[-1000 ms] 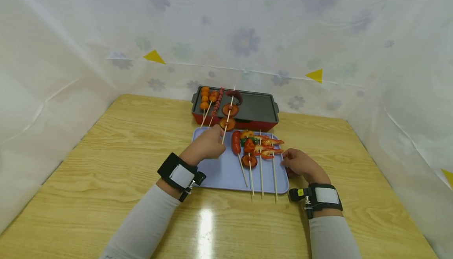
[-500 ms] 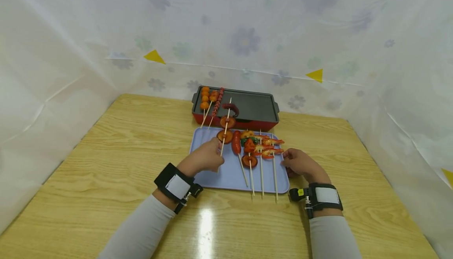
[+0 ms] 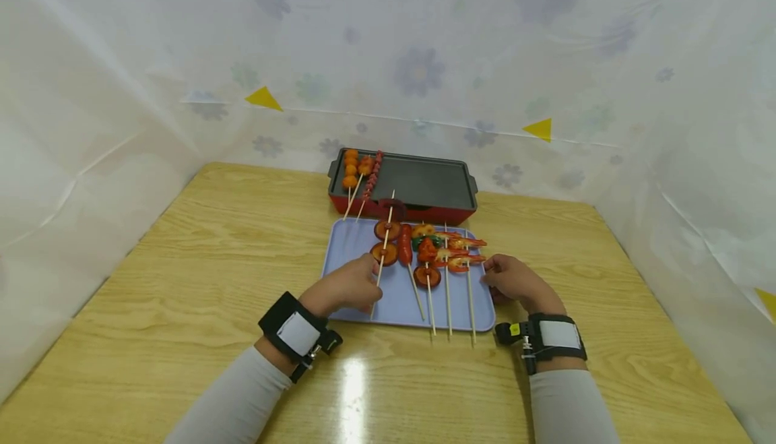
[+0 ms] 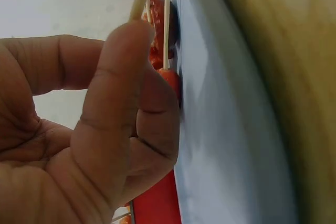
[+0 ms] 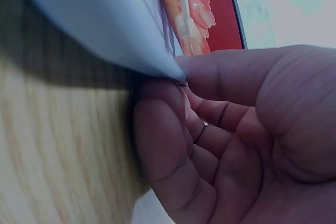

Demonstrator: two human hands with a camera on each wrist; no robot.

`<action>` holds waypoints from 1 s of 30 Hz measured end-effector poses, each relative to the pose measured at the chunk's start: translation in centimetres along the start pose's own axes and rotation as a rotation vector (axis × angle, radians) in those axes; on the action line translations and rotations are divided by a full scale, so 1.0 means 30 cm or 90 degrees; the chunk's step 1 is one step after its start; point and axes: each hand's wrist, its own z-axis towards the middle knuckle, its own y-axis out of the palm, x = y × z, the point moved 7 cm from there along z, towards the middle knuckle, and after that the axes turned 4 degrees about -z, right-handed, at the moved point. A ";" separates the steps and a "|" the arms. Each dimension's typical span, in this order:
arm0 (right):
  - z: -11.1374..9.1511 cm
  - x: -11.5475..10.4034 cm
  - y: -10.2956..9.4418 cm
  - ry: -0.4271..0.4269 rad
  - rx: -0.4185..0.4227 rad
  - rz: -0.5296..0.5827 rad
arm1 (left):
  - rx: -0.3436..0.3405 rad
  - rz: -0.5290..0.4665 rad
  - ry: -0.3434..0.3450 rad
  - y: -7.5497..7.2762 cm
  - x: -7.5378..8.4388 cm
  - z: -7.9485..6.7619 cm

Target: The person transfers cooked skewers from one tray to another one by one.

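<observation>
In the head view my left hand [image 3: 348, 287] pinches the stick of a skewer [image 3: 388, 230] bearing two round brown-rimmed slices and a dark red curled piece. The skewer is over the left part of a pale blue tray [image 3: 397, 306]; its tip overlaps the grill's front. In the left wrist view, a stub of the stick [image 4: 139, 4] pokes out past the thumb, close to the tray. At the tray's right edge my right hand [image 3: 515, 279] pinches the rim, thumb above and fingers beneath, as the right wrist view shows. Beside the held skewer lies a red sausage skewer [image 3: 405, 245].
Further right on the tray are a mixed skewer [image 3: 427, 250] and shrimp skewers [image 3: 467, 244], sticks over the front rim. Behind stands a red and black grill [image 3: 433, 181], with an orange ball skewer [image 3: 350, 169] and others at its left. A patterned curtain [image 3: 418, 73] encloses the table.
My left hand has drawn the skewer back from over the grill, toward me and down over the tray. The right hand has stayed at the tray's edge.
</observation>
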 end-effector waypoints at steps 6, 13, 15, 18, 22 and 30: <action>-0.007 -0.006 0.003 -0.003 -0.001 0.004 | -0.010 -0.050 -0.012 0.006 -0.019 -0.013; -0.006 -0.005 0.003 -0.006 -0.004 0.002 | -0.018 -0.116 -0.025 0.012 -0.041 -0.028; -0.005 -0.004 0.003 -0.003 -0.002 -0.001 | -0.020 -0.125 -0.026 0.016 -0.045 -0.029; -0.006 -0.006 0.001 -0.002 -0.001 -0.005 | -0.019 -0.126 -0.029 0.020 -0.046 -0.034; -0.004 -0.003 0.002 -0.002 -0.004 -0.003 | -0.013 -0.119 -0.024 0.025 -0.049 -0.036; -0.007 -0.007 0.004 -0.008 -0.016 0.007 | -0.005 -0.096 -0.021 0.031 -0.046 -0.037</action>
